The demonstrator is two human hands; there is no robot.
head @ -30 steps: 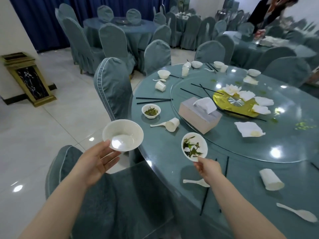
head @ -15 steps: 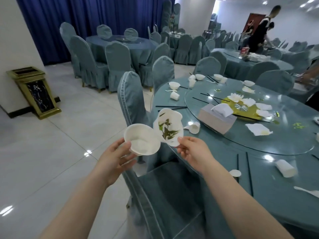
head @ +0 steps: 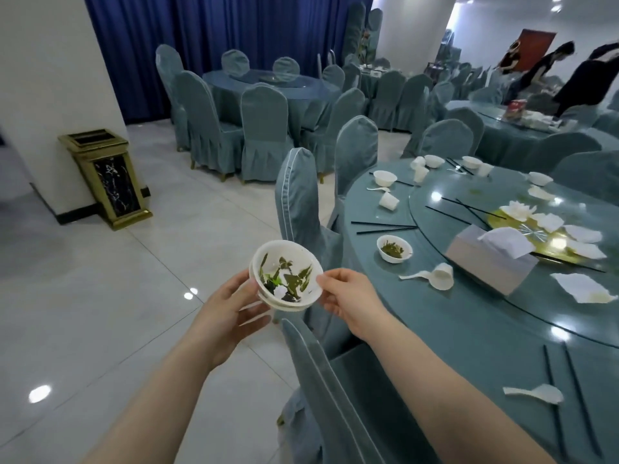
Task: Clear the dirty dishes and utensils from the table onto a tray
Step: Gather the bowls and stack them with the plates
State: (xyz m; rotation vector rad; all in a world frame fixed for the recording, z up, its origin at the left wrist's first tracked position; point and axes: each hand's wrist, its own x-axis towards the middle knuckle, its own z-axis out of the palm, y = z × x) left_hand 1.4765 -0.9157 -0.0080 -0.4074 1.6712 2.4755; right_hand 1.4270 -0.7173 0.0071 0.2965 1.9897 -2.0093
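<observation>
Dirty bowl [head: 287, 275]: white, with green scraps stuck inside; tilted toward the camera and nested in a second bowl [head: 264, 298], of which only the rim shows at lower left. The stack is held in the air over the floor, left of the table.
Left hand [head: 231, 309]: under and behind the stack; thumb on the left rim, fingers [head: 254, 321] curled beneath the lower bowl, cradling it.
Right hand [head: 348, 299]: at the stack's right edge; thumb and fingertips pinch the dirty bowl's rim.
Chair [head: 303, 216]: covered back, just behind the stack; another chair back lies below the hands.
Table [head: 469, 329]: round, teal cloth, right of the hands.
On the table: small bowl [head: 394, 248] with green scraps; tipped cup [head: 442, 280] touching a white spoon [head: 415, 275]; black chopsticks [head: 383, 227]; tissue box [head: 492, 259] on the glass turntable; second spoon [head: 536, 393] at the near edge between more chopsticks.
Bin [head: 105, 177]: gold and black, against the left wall.
</observation>
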